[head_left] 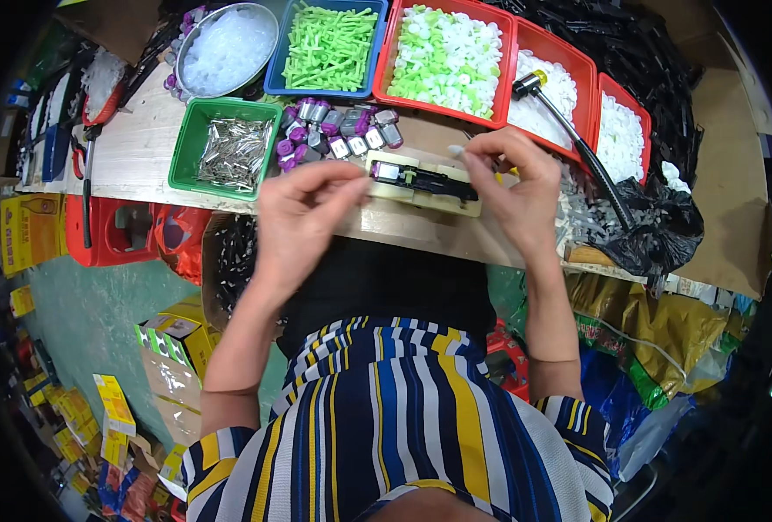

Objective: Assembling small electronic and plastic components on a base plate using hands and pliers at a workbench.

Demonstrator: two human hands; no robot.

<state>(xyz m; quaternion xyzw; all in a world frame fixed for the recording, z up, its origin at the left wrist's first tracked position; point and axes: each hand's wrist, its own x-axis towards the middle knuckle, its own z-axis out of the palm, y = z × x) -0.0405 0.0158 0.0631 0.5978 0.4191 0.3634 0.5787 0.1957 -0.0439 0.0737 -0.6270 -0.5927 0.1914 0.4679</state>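
Note:
A cream-coloured block [393, 206] lies on the bench in front of me. In its recess sits a long black plastic casing [443, 184], with a silver and purple piece [387, 171] at the left end and a bit of green in the middle. My left hand [299, 213] is at the block's left end, thumb and forefinger pinched together; what they hold, if anything, is hidden. Over the block's right end, my right hand [518, 178] pinches a small white plastic piece [456, 150] between thumb and fingertips.
Behind the block lie several silver and purple pieces [338, 130]. Around them stand a green tray of metal pins [186, 143], a blue tray of green sticks [268, 80], red trays [384, 65] and a metal bowl [268, 22]. A black flexible-neck lamp [582, 148] arches at the right, beside black plastic [664, 230].

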